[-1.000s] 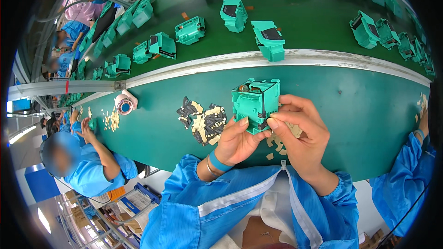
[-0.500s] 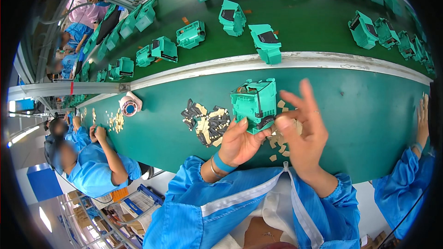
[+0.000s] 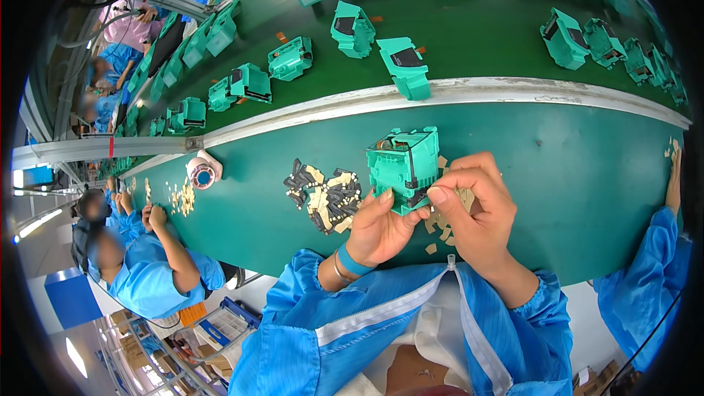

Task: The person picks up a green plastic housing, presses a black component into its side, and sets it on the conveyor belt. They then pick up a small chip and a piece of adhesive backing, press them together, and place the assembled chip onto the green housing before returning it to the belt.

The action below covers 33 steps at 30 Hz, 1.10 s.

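My left hand is closed around the lower part of a green plastic housing and holds it up over the bench, its open, ribbed side showing. A black strip runs down the housing's right side to a small black part at the lower corner. By that corner, my right hand has its thumb and forefinger pinched together; whatever is between them is too small to make out. Loose cream pieces lie partly hidden behind the right hand. Left of the housing is a pile of black parts with cream pads.
Beyond the bench's pale rail, a green belt carries several similar housings. A round white-and-blue dispenser stands to the left, near more cream pieces. Co-workers in blue sit at the left and right.
My right hand's raised, spread fingers have come down and curled into a pinch at the housing's lower right corner. The left hand still holds the housing. The view has shifted slightly.
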Each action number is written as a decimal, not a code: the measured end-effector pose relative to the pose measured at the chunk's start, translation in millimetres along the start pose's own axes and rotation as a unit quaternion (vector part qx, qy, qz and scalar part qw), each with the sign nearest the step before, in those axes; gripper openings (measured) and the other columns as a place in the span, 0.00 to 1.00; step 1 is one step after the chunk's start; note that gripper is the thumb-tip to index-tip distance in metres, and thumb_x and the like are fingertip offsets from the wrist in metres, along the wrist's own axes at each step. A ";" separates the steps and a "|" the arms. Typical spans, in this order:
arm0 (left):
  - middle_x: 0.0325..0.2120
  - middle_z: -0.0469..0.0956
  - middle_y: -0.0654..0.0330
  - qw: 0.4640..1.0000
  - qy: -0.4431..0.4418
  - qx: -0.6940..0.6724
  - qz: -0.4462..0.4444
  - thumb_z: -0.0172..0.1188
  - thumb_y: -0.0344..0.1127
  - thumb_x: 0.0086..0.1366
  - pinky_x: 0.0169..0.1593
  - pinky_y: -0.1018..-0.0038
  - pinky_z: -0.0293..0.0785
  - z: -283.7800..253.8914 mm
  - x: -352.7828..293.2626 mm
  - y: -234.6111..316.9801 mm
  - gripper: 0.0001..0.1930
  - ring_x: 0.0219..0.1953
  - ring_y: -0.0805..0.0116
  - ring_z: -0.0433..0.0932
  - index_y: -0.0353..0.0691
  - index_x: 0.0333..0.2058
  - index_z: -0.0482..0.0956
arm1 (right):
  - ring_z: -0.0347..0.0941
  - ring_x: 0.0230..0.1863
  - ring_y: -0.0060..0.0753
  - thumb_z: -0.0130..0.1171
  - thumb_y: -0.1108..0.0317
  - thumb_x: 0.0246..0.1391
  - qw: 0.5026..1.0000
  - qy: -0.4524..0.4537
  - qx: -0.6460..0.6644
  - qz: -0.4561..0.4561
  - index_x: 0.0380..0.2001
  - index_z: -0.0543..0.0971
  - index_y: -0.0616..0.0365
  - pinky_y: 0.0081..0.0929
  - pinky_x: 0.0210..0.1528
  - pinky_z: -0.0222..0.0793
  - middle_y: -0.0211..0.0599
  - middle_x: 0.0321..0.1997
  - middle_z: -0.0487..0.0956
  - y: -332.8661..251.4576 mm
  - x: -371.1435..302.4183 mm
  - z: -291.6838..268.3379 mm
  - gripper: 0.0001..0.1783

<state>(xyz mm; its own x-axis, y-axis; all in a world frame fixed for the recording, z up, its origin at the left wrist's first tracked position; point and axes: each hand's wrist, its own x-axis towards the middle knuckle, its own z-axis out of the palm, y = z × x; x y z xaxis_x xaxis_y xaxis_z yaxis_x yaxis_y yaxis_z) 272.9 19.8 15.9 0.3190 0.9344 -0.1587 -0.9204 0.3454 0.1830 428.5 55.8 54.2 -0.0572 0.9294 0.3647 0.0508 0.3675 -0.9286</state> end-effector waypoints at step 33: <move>0.46 0.72 0.46 0.999 -0.003 -0.030 -0.023 0.46 0.35 0.68 0.48 0.67 0.76 1.8 7.7 -12.9 0.19 0.41 0.56 0.77 0.29 0.53 0.63 | 0.67 0.29 0.30 0.66 0.77 0.43 0.998 0.021 -0.059 -0.011 0.26 0.77 0.61 0.25 0.29 0.62 0.36 0.26 0.70 -2.7 1.7 -11.7 0.07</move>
<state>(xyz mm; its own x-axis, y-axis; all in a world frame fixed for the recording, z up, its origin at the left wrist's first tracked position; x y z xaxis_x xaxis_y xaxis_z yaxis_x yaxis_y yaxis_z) 287.6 22.6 14.1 0.3627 0.9183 -0.1589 -0.9166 0.3823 0.1170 440.0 56.8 58.1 -0.0171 0.9211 0.3889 0.1682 0.3861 -0.9070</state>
